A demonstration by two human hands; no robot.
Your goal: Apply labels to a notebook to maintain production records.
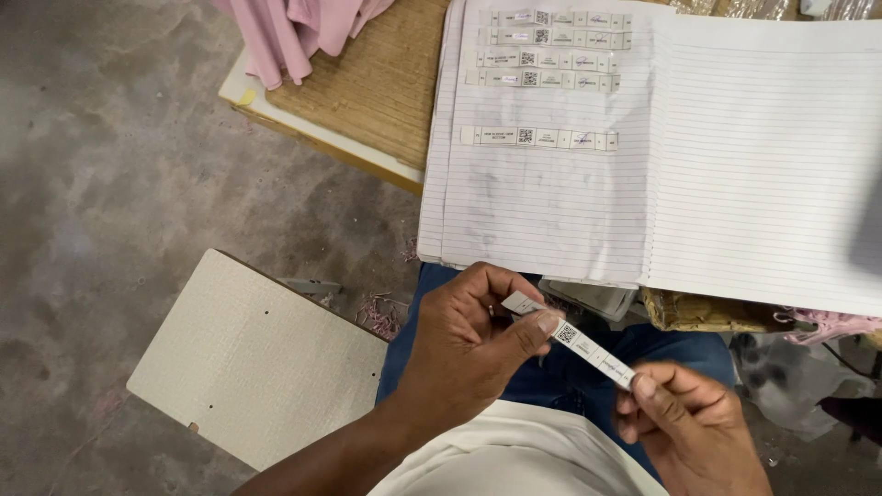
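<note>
I hold a narrow white label strip (570, 338) between both hands, low in the view at about 6 o'clock. My left hand (464, 344) has its grip closed on the strip's upper end, thumb pressing it against the fingers. My right hand (684, 418) pinches the lower end between thumb and forefinger. The strip runs slanted from 10 o'clock down to 4 o'clock above my blue-trousered lap. At 12 o'clock an open lined notebook (763, 165) lies on the counter (367, 92), with five similar strips (551, 55) stuck on its left page. A pink cloth (294, 32) sits at 11 o'clock, a pale board (248, 358) at 9 o'clock.
</note>
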